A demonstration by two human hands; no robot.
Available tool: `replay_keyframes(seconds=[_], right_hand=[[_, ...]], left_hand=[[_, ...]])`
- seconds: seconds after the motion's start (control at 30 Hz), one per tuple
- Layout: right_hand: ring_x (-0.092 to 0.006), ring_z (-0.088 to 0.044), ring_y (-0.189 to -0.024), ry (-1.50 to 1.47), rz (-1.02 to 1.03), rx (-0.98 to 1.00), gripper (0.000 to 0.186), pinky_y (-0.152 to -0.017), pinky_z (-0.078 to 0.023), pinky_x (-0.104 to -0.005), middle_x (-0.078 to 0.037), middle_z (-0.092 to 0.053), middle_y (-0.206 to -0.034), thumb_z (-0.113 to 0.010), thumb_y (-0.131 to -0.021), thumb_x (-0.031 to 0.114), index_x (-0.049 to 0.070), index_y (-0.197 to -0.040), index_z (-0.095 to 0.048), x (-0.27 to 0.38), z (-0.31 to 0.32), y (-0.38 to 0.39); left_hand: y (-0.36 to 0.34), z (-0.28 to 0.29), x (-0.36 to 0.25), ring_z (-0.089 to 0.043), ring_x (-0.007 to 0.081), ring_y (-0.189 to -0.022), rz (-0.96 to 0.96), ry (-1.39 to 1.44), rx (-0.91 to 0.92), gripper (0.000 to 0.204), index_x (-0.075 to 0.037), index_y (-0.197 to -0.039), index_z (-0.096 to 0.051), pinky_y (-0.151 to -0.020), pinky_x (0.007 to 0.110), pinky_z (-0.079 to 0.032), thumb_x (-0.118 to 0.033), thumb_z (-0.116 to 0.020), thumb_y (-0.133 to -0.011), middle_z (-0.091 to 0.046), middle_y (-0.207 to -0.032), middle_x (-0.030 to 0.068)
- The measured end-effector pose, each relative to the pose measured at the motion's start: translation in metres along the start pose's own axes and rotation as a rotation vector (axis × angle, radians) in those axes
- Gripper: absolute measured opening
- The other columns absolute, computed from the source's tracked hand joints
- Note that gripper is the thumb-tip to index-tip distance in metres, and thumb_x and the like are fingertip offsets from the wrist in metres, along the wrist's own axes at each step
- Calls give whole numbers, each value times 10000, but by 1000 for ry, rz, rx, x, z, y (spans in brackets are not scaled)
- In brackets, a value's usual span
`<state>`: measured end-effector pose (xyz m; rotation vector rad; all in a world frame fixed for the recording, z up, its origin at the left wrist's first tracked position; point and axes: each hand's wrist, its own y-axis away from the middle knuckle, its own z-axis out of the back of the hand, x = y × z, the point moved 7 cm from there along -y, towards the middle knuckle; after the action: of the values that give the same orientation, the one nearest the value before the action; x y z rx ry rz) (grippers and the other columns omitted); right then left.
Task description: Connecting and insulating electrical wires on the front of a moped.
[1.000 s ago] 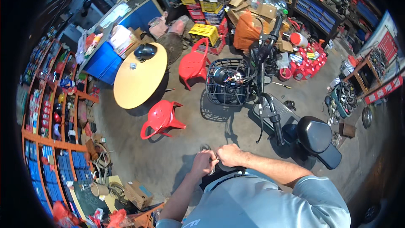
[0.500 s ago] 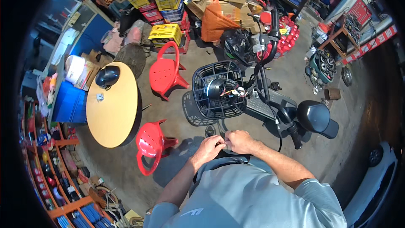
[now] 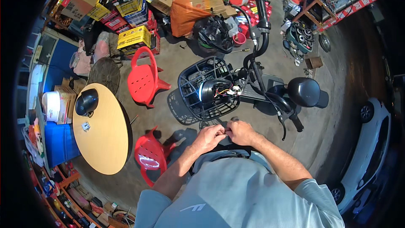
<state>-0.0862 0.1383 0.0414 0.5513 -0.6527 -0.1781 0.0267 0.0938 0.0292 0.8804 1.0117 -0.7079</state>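
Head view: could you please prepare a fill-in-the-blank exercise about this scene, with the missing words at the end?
Both plastic chairs are ____ in colour.
The black helmet lies on the oval ____.
On the scooter, loose wires show over the black latticed ____.
The left hand is nearer the chairs; the ____ hand is nearer the white car.

Missing words: red; table; basket; right.

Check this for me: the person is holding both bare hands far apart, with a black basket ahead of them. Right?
Not quite: the left hand and right hand are close together, as the head view shows. The black basket is indeed ahead of them.
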Motion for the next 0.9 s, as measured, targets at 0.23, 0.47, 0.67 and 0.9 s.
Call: replay_keyframes(seconds=[0.23,0.47,0.67,0.9], right_hand=[[-364,-622,-825,-70,74,8,169,-723,-488,-456,-185,-652,-828,-581,-787,162,26,-877,-628,-15,16,9],[-361,-627,-784,-270,112,-216,169,-693,-487,-451,-184,-644,-787,-574,-804,174,13,-845,-602,-41,62,16],[-300,-617,-700,-520,186,-276,132,-644,-470,-396,-142,-616,-715,-572,-822,140,9,-837,-563,-48,87,35],[-270,-607,-669,-599,239,-201,139,-628,-467,-376,-130,-612,-717,-594,-816,132,5,-870,-574,-45,67,33]], left_hand=[[-11,-8,-26,-608,250,-710,-78,-89,-56,95,-8,-823,-583,-631,349,-477,-83,-628,-786,-599,-781,117],[-11,-5,-35,-583,177,-665,59,-118,-262,128,-3,-815,-594,-616,309,-471,-71,-684,-755,-591,-763,91],[-23,-1,-18,-499,26,-646,90,414,-515,78,-23,-865,-568,-583,187,-427,-44,-639,-841,-560,-735,-19],[-36,-9,-40,-506,29,-680,37,564,-594,89,-24,-915,-555,-624,183,-431,-58,-624,-870,-563,-787,-19]])
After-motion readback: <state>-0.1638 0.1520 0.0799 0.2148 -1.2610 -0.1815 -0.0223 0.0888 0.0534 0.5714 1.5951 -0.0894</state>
